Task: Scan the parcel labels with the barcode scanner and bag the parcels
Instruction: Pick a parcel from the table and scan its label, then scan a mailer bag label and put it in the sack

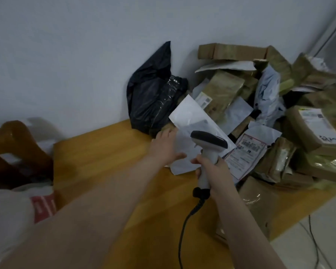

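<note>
The right hand (211, 168) is gripping a barcode scanner (209, 142); just left of it, the left hand (166, 147) is pinching a white envelope (192, 119). The label (245, 152) right of the scanner is showing barcodes, its writing too blurred to read.

No text can be read clearly, since all print is blurred. A red-bordered shipping label (244, 152) with black barcodes is seen on a white parcel (264, 132) (its fine print is too small to make out). A pale label (316, 121) with dark handwritten marks is fixed to a brown box (299, 136). A small label (203, 100) is stuck on a brown padded envelope (221, 90). Unreadable white characters are printed on the red band (42, 207) of a sack (8, 220).
</note>
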